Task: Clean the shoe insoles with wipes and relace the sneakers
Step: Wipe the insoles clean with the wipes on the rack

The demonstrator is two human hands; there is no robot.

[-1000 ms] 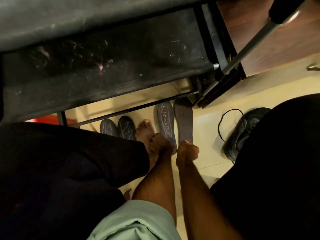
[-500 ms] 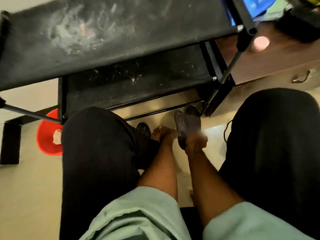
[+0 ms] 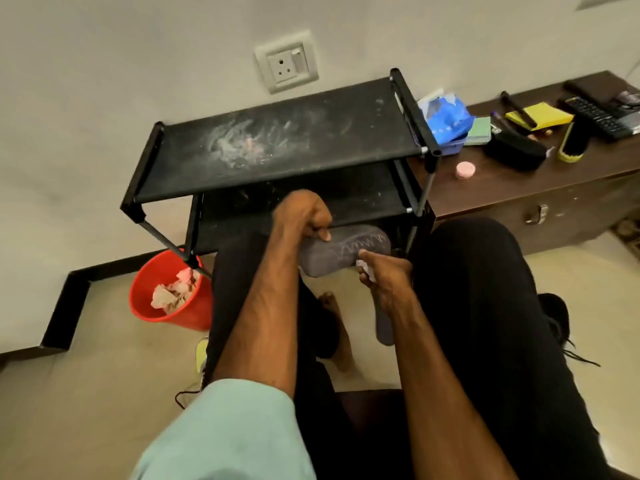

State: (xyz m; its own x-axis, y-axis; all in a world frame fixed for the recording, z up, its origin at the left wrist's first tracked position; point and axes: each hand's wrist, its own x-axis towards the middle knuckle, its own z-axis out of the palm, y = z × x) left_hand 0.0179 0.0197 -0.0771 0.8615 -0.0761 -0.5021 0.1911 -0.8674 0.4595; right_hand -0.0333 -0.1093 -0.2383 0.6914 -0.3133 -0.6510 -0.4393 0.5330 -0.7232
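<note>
Since a second ago, the grey insole (image 3: 346, 249) has been raised from the floor under the shoe rack (image 3: 277, 143) to a position between the knees, in front of the rack's lower shelf. The view has also been tilted up, so that the wall and a brown worktop (image 3: 502, 181) are now taken in. One end of the insole is gripped by the left hand (image 3: 303, 216), with fingers curled over the far edge and the thumb pressed on the upper face. The long axis is held roughly crosswise to the view, and the end with the zigzag print is pointed to the person's right. The right hand (image 3: 386, 280) is placed at the near edge of that printed end, touching or all but touching it, with a small white wipe (image 3: 367, 270) pinched in its fingers. It is judged the nearer hand for a wiping stroke, which would be run along the long axis towards the left hand. A second grey insole (image 3: 384, 327) is seen below the right hand; whether it is held there or lies on the floor cannot be told. One sneaker (image 3: 554, 317) is mostly hidden behind the right leg, with only a dark edge and laces showing. Crumpled wipes are noted in the red bucket (image 3: 166, 299). Most of the pinched wipe is covered by the fingers.
</note>
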